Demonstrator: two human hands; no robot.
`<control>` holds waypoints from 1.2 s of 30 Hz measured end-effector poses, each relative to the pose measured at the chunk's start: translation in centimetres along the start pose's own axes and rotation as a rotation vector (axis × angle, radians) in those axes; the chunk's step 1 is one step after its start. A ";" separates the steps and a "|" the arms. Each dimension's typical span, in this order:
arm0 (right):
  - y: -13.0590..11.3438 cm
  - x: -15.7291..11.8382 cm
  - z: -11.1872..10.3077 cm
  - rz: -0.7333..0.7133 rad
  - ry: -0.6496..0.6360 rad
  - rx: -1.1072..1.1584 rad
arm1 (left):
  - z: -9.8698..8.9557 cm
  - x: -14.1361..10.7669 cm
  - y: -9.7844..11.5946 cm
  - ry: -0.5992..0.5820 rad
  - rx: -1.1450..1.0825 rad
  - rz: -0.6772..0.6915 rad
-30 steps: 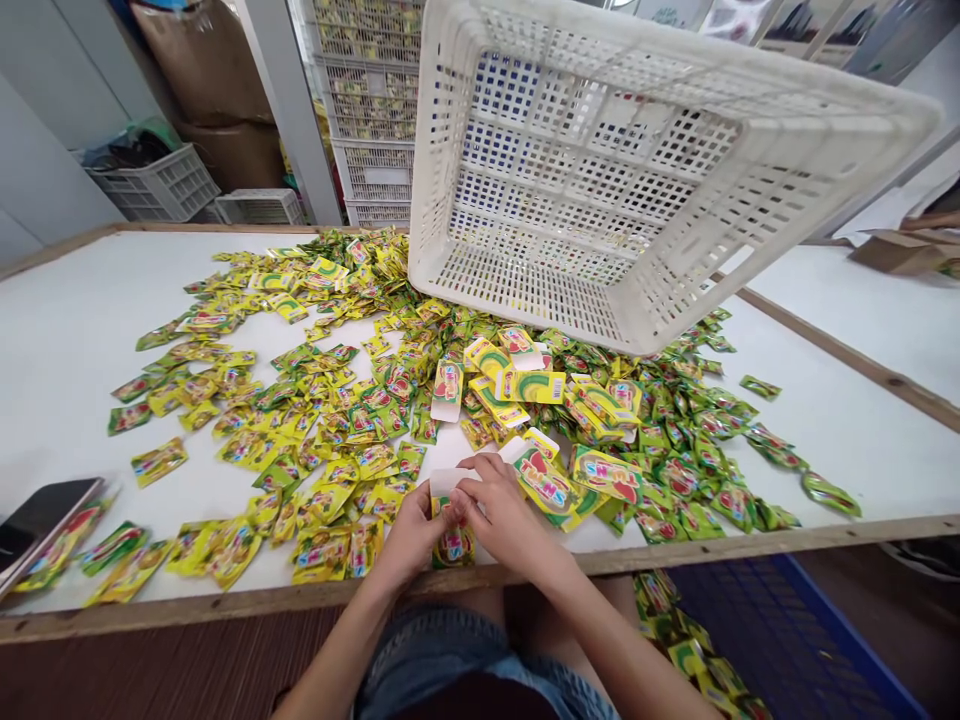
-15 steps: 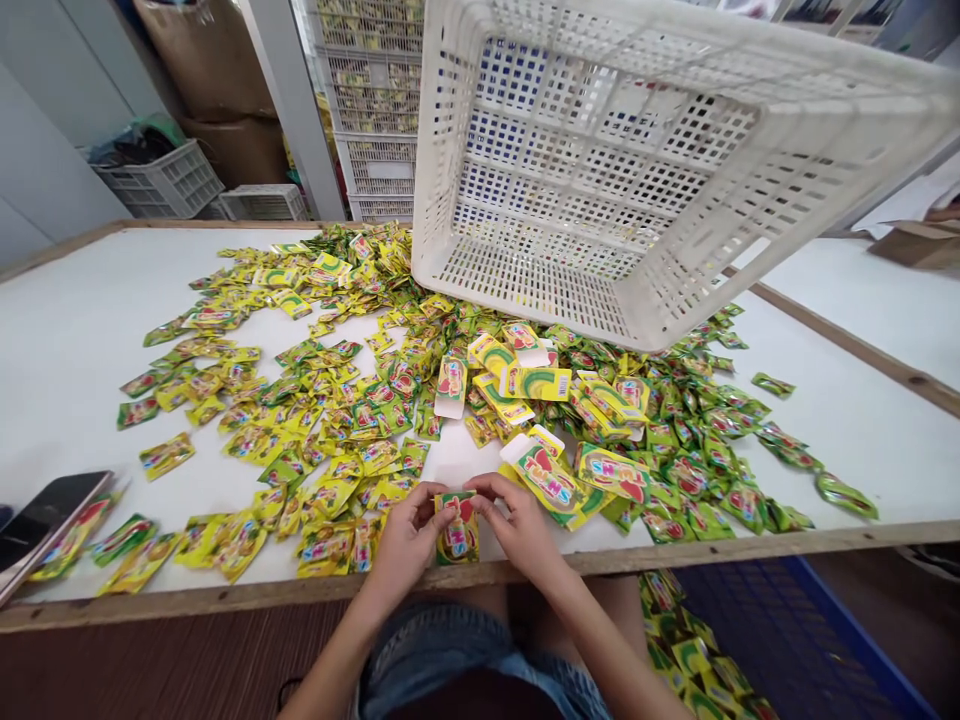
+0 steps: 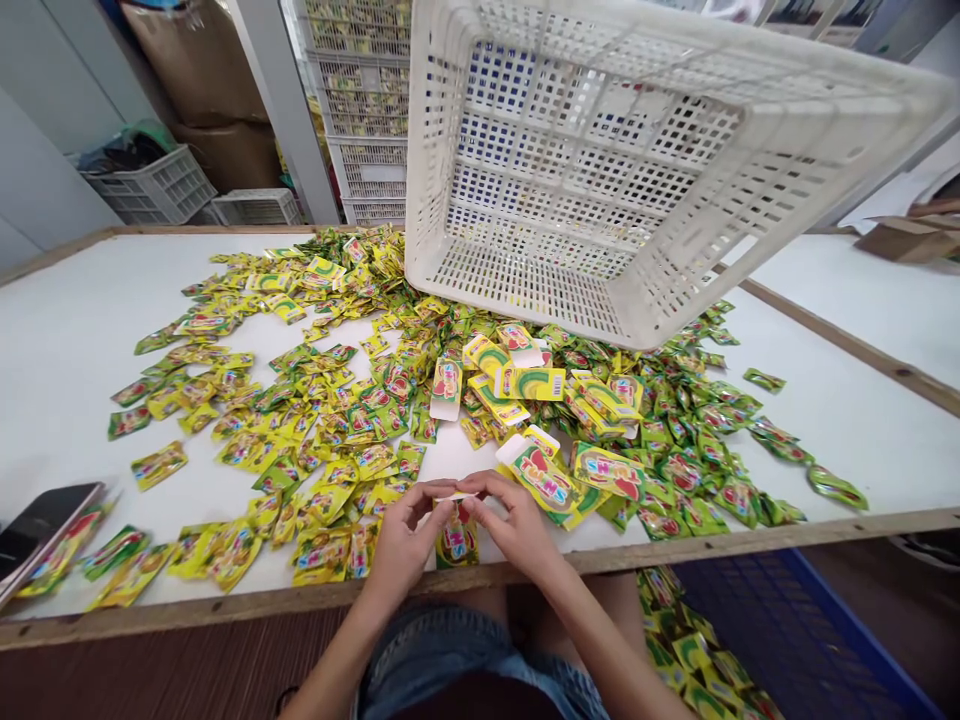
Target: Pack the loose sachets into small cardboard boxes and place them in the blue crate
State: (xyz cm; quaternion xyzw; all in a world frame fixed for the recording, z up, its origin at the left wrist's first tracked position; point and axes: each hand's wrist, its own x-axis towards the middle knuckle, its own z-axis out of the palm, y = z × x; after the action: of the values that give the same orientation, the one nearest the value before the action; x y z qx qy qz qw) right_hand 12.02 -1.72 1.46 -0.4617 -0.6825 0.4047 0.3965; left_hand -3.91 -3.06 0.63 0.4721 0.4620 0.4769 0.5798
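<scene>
Green-and-yellow printed card made up the small carton [image 3: 456,545] at the lower middle of the frame, just above the wooden front edge [image 3: 337,598] of the table. Both hands were on its upper end: the left hand [image 3: 405,540] had its fingers curled round the upper left corner with the thumb towards the front, and the right hand [image 3: 519,528] mirrored it at the upper right, so the fingers of each stood narrow, holding the carton between them.

Judging by how things lay, this carton was near to being closed at the top, as only a thin pale strip showed between the fingertips. Much seemed left: cartons [image 3: 534,384] lay heaped in the middle of the frame, several with white end flaps sticking out, and loose sachets [image 3: 159,463] covered the tabletop to the left and right of them.

How far the top flap was tucked in could not be told, since the fingers covered it; nor could the carton's contents, or whether it stood or leaned. Whether the heaped cartons were filled was equally unclear. A white plastic crate [image 3: 525,308], tilted with its open side forward, hid part of the pile and ran off the top of the frame. The phone [image 3: 45,525] at lower left and the blue crate [image 3: 847,640] at lower right were both cut off.
</scene>
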 end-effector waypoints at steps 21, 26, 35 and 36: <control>-0.3 0.7 0.6 0.101 0.118 -0.061 | 0.0 1.4 0.0 0.094 0.069 -0.031; 0.7 -0.5 1.1 0.078 0.088 -0.006 | -0.1 0.7 -0.5 0.060 0.071 -0.070; -3.0 -6.0 -6.4 0.069 0.268 -0.271 | 0.9 2.0 1.5 -0.134 0.261 0.088; -3.1 -7.7 -9.0 0.112 0.264 -0.377 | 1.4 2.5 1.7 -0.155 0.317 0.147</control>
State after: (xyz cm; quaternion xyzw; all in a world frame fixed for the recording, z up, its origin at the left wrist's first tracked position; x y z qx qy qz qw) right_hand 21.29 -8.16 6.18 -0.6137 -0.6616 0.2273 0.3661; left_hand -2.39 -0.54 2.32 0.6252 0.4496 0.4015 0.4958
